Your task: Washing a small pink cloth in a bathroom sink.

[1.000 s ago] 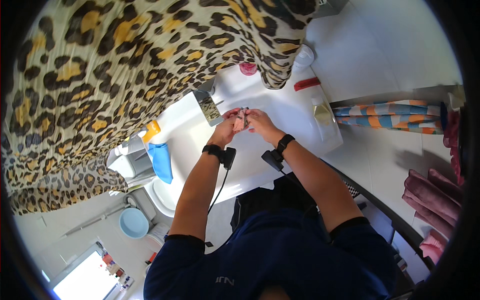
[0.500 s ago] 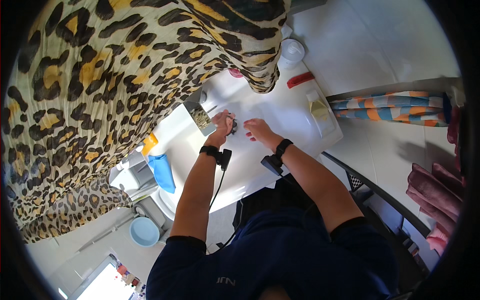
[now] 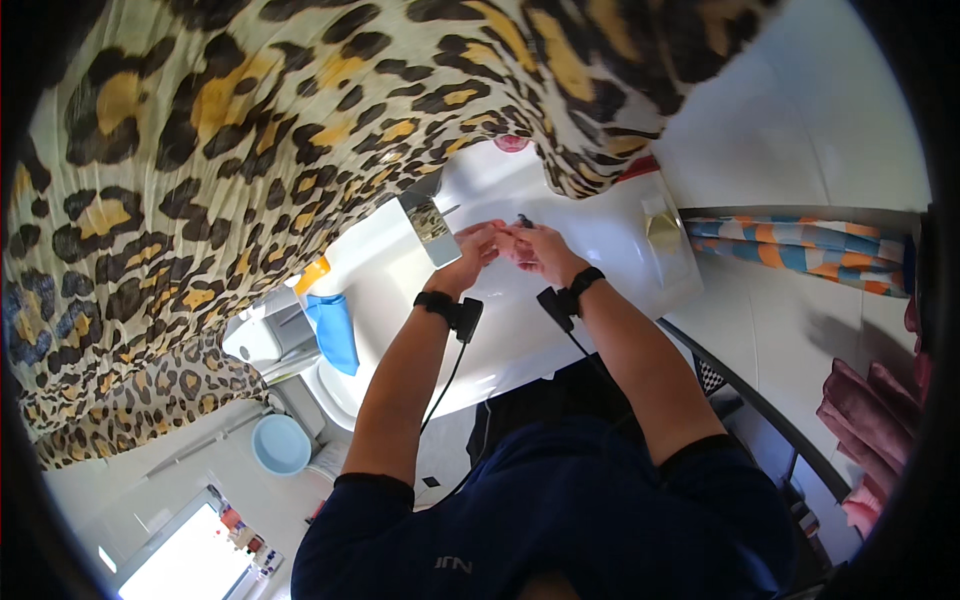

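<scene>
Two bare hands, our left hand and right hand, meet, curled, over the white sink. A small dark bundle shows at eleven o'clock of the right; we cannot tell which grip pinches it. The shiny tap is at nine o'clock from them, the blue cloth at eight.

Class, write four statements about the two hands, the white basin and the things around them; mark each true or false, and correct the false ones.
1. The left hand and the right hand are close together over the white basin. True.
2. The blue item lies right of both hands. False: the blue item lies left of both.
3. A small dark item shows beside the right hand. True.
4. The hanging fabric is plain white. False: the hanging fabric is leopard-patterned.
</scene>
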Motion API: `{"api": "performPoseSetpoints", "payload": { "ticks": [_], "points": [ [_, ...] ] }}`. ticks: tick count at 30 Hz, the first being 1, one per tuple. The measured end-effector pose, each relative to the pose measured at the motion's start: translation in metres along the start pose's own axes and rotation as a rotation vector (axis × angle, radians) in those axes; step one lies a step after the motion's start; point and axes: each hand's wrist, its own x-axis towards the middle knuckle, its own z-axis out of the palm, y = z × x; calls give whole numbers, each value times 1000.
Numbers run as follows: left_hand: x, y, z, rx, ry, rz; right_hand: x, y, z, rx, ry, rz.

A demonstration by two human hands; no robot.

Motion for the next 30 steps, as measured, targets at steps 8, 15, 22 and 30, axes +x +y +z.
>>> {"api": "performPoseSetpoints", "payload": {
  "ticks": [8, 15, 22, 30],
  "points": [
    [10, -13, -14, -433, -80, 130, -9, -9, -19, -80, 37, -13],
    [2, -28, -40, -632, -170, 70, 12, -2, 3, -28, -22, 19],
    [-46, 34, -56, -679, 77, 212, 44, 16, 45, -33, -247, 63],
    [-75, 47, -54, -492, 327, 279, 80, 32, 89, -656, -258, -278]
  ]
}}
